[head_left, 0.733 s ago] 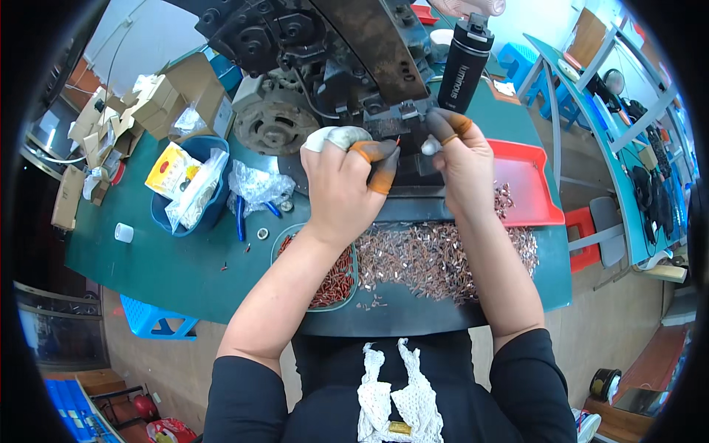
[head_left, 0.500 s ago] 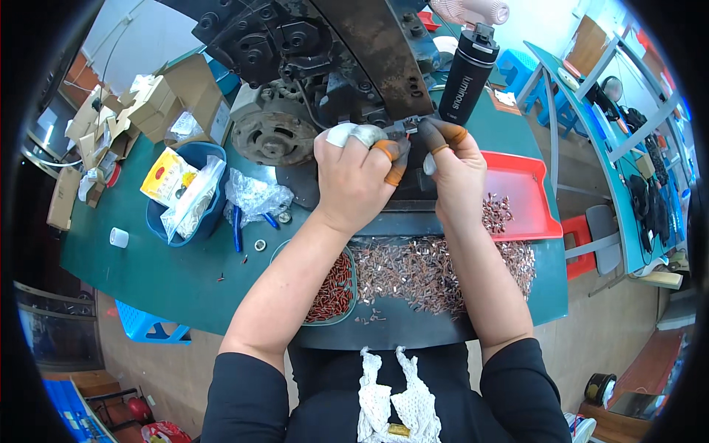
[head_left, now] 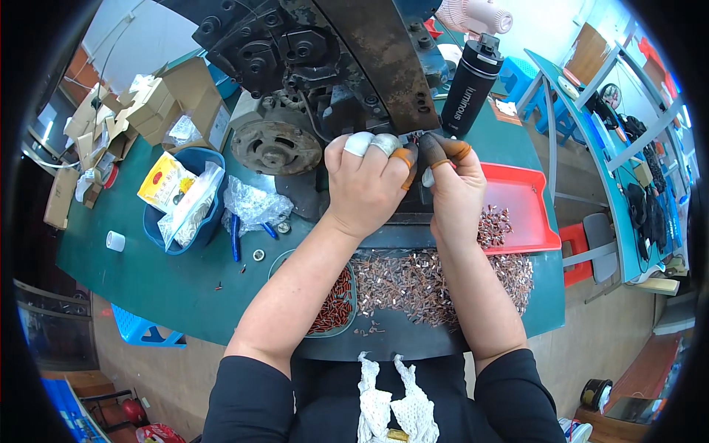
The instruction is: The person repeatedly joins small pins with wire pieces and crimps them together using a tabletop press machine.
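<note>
My left hand (head_left: 371, 183) and my right hand (head_left: 458, 183) meet below the arm of a dark, greasy machine (head_left: 369, 55). Both have thumb and fingers pinched together; what lies between the fingertips is too small and covered to make out. Orange and white covers sit on several fingers, and the right index is wrapped in dark cloth. Under my forearms spreads a pile of small copper-coloured metal pieces (head_left: 406, 284). Small dark red parts (head_left: 338, 306) fill a clear greenish container by the left forearm. Beyond the right wrist, a red tray (head_left: 526, 203) holds a heap of similar small pieces.
A black bottle (head_left: 470, 87) stands right of the machine. On the left are a blue basket (head_left: 201, 159) with packets, a plastic bag (head_left: 255, 201), blue-handled pliers (head_left: 235, 238), a white roll (head_left: 115, 241) and cardboard boxes (head_left: 188, 96). A pink fan (head_left: 484, 16) stands behind.
The view has shifted slightly. My fingertips have drawn a little closer together under the machine arm, and the small red and metal bit seen between them before is now mostly covered.
</note>
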{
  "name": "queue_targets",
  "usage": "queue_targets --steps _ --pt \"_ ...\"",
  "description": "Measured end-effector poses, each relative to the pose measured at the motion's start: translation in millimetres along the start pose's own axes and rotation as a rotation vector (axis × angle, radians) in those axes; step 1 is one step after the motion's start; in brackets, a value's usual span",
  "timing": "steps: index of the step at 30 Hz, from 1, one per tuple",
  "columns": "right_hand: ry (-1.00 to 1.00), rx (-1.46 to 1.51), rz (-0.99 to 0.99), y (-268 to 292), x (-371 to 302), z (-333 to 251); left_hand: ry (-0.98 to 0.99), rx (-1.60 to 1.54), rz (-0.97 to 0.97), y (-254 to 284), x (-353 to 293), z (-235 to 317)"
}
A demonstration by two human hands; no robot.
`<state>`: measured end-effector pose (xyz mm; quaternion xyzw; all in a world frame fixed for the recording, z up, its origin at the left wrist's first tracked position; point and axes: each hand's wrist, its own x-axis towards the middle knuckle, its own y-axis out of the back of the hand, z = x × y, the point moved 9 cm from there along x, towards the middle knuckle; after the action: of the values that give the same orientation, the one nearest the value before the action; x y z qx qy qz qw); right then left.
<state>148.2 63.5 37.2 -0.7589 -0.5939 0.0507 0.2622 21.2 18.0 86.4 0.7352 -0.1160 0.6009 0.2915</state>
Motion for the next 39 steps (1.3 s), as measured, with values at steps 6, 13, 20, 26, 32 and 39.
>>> queue_targets --steps 6,13,20,26,32,39 --pt "0.017 0.011 -0.004 2 2 3 -0.001 0.002 0.009 0 2 0" --pt "0.008 -0.035 0.005 2 1 2 0.021 0.001 -0.008 -2 2 -1" --pt "0.46 -0.648 -0.034 -5 -4 -28 0.022 0.001 0.01 2 0 -1" --pt "0.074 -0.336 -0.136 -16 -12 -24 0.053 -0.079 -0.009 27 3 -7" --pt "0.016 -0.575 -0.216 59 -34 -52 0.513 -0.233 -0.71 63 -45 -21" --pt "-0.068 -0.819 -0.108 125 -62 -50 0.638 -0.098 -0.962 83 -115 -15"
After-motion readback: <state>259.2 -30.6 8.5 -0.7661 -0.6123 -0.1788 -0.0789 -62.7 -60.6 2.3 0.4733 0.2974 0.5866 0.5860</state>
